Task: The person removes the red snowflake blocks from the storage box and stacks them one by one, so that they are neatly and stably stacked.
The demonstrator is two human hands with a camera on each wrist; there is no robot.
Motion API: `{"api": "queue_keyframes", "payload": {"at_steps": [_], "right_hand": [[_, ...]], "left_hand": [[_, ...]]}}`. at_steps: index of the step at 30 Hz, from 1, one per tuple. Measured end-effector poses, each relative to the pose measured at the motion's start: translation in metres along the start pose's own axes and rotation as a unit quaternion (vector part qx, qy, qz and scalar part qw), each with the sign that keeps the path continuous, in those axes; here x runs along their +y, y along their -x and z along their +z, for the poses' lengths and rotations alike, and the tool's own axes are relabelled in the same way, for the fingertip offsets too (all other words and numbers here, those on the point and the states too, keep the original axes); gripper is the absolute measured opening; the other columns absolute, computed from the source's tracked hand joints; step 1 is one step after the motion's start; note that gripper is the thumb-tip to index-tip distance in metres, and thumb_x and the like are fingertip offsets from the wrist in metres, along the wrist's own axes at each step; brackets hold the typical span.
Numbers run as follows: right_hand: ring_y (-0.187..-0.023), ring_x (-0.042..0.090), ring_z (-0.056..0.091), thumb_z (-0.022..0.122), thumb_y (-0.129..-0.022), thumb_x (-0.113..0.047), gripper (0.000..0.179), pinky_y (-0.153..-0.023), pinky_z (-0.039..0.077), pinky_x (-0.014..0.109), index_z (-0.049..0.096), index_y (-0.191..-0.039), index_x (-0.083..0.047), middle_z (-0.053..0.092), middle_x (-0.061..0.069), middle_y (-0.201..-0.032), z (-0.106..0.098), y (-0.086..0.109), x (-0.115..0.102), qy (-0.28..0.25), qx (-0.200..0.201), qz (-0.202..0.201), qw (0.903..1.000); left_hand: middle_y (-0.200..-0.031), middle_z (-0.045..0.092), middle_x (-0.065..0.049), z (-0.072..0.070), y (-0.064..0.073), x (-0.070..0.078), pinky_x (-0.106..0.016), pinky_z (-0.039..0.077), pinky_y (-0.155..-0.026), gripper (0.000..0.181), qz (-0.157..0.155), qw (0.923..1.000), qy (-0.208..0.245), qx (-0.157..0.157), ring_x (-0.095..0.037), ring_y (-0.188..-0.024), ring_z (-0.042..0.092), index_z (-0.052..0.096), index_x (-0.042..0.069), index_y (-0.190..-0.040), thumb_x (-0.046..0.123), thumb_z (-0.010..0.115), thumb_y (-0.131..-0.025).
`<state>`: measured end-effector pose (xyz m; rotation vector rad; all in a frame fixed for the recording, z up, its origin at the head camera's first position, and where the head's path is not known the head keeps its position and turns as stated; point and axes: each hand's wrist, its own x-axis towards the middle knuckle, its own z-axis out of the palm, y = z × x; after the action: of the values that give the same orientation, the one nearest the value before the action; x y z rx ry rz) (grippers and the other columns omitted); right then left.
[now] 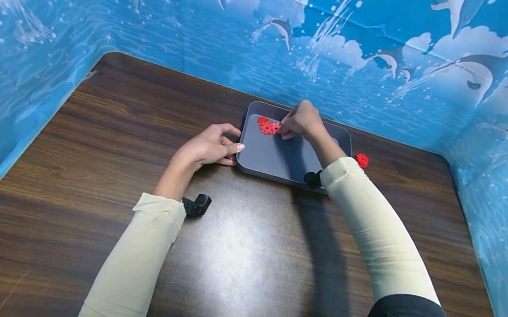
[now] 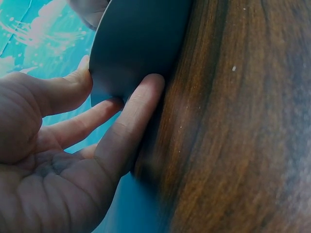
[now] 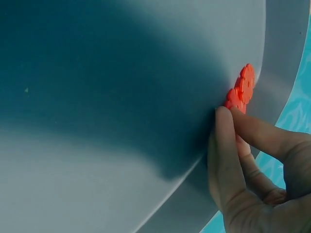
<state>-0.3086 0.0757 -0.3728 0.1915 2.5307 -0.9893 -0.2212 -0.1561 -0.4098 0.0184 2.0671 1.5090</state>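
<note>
A shallow grey tray (image 1: 277, 156) lies on the brown table in the head view. In its far left part, several red flower-shaped discs (image 1: 266, 127) lie in an overlapping row. My right hand (image 1: 302, 120) reaches over the tray and pinches the right-hand end of that row between thumb and fingers. Two discs (image 3: 247, 83) show beyond the fingertips in the right wrist view; the gripped part is mostly hidden. At the tray's left side, my left hand (image 1: 211, 143) holds the edge. Its thumb is at the rim and its fingers are against the outer wall (image 2: 141, 43).
Another red disc (image 1: 361, 160) lies on the table just right of the tray. A blue dolphin-print curtain (image 1: 228, 47) hangs behind the table and along both sides. Bare wood table (image 1: 235, 249) extends in front of the tray. Black bands with devices (image 1: 198, 205) sit on both wrists.
</note>
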Motion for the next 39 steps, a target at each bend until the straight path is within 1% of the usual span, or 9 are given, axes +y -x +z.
{"api": "queue_keyframes", "payload": {"at_steps": [3, 7, 12, 19, 22, 26, 29, 34, 39], "right_hand": [[-0.063, 0.013, 0.076, 0.08, -0.094, 0.002, 0.005, -0.087, 0.069, 0.039, 0.075, -0.096, 0.003, 0.073, 0.007, -0.08, -0.002, -0.001, 0.001, -0.034, -0.011, 0.002, 0.9994], [-0.065, 0.014, 0.078, 0.079, -0.096, 0.0, 0.006, -0.09, 0.068, 0.04, 0.073, -0.096, 0.001, 0.073, 0.008, -0.083, -0.007, 0.0, 0.004, -0.031, -0.016, 0.008, 0.9993], [-0.068, 0.014, 0.079, 0.079, -0.097, -0.003, 0.009, -0.094, 0.066, 0.041, 0.073, -0.101, 0.002, 0.073, 0.012, -0.093, -0.019, 0.003, 0.007, -0.023, -0.012, 0.028, 0.9993], [-0.067, 0.013, 0.077, 0.076, -0.098, 0.003, 0.004, -0.097, 0.065, 0.042, 0.072, -0.099, 0.002, 0.069, 0.019, -0.109, -0.044, 0.011, 0.017, -0.057, -0.002, 0.04, 0.9976], [-0.069, 0.014, 0.077, 0.076, -0.097, 0.004, 0.008, -0.095, 0.066, 0.04, 0.071, -0.103, 0.004, 0.069, 0.017, -0.105, -0.056, 0.014, 0.022, -0.062, 0.001, 0.048, 0.9969], [-0.068, 0.015, 0.078, 0.075, -0.098, 0.004, 0.014, -0.083, 0.07, 0.034, 0.071, -0.111, 0.006, 0.074, 0.01, -0.087, -0.074, 0.018, 0.032, -0.057, 0.005, 0.059, 0.9967], [-0.069, 0.016, 0.078, 0.074, -0.099, 0.002, 0.016, -0.08, 0.07, 0.034, 0.072, -0.115, 0.006, 0.075, 0.007, -0.077, -0.088, 0.021, 0.041, -0.056, 0.0, 0.068, 0.9961], [-0.074, 0.016, 0.079, 0.073, -0.1, 0.002, 0.009, -0.092, 0.068, 0.038, 0.072, -0.11, 0.003, 0.075, 0.006, -0.081, -0.109, 0.028, 0.055, -0.069, -0.023, 0.085, 0.9937], [-0.076, 0.014, 0.079, 0.073, -0.102, -0.002, 0.012, -0.079, 0.069, 0.03, 0.07, -0.113, 0.001, 0.077, 0.002, -0.081, -0.13, 0.035, 0.071, -0.042, -0.031, 0.089, 0.9947]], "left_hand": [[-0.128, 0.064, -0.021, 0.0, 0.0, 0.0, -0.028, 0.068, -0.086, 0.055, -0.001, 1.0, 0.001, 0.001, -0.02, -0.09, 0.072, 0.041, 0.008, -0.163, 0.018, 0.06, -0.112], [-0.128, 0.064, -0.022, 0.0, 0.001, 0.001, -0.028, 0.068, -0.086, 0.055, 0.0, 1.0, 0.0, -0.001, -0.02, -0.089, 0.072, 0.04, 0.008, -0.163, 0.018, 0.06, -0.112], [-0.129, 0.064, -0.022, 0.0, 0.001, 0.002, -0.029, 0.068, -0.088, 0.055, 0.001, 1.0, 0.003, -0.002, -0.02, -0.09, 0.072, 0.041, 0.008, -0.162, 0.018, 0.06, -0.112], [-0.13, 0.064, -0.021, 0.0, -0.001, 0.0, -0.027, 0.068, -0.086, 0.055, -0.001, 1.0, -0.005, 0.0, -0.019, -0.09, 0.072, 0.041, 0.008, -0.163, 0.019, 0.06, -0.112], [-0.131, 0.063, -0.021, 0.0, 0.0, 0.0, -0.027, 0.068, -0.086, 0.056, 0.0, 1.0, -0.005, -0.001, -0.019, -0.09, 0.072, 0.04, 0.008, -0.163, 0.019, 0.059, -0.112], [-0.132, 0.063, -0.022, 0.0, 0.0, 0.001, -0.026, 0.067, -0.086, 0.056, 0.003, 1.0, -0.004, -0.001, -0.018, -0.089, 0.072, 0.04, 0.008, -0.163, 0.018, 0.059, -0.112], [-0.131, 0.063, -0.022, 0.0, 0.0, 0.001, -0.025, 0.067, -0.085, 0.056, 0.001, 1.0, -0.003, 0.0, -0.017, -0.089, 0.072, 0.04, 0.008, -0.163, 0.019, 0.06, -0.112], [-0.13, 0.063, -0.021, 0.001, 0.0, 0.0, -0.025, 0.067, -0.085, 0.057, -0.006, 1.0, 0.001, 0.001, -0.018, -0.09, 0.073, 0.04, 0.009, -0.164, 0.02, 0.06, -0.112], [-0.128, 0.062, -0.02, 0.002, 0.0, 0.001, -0.024, 0.067, -0.085, 0.057, -0.004, 1.0, 0.007, -0.002, -0.018, -0.09, 0.073, 0.039, 0.008, -0.164, 0.019, 0.06, -0.112]]}}
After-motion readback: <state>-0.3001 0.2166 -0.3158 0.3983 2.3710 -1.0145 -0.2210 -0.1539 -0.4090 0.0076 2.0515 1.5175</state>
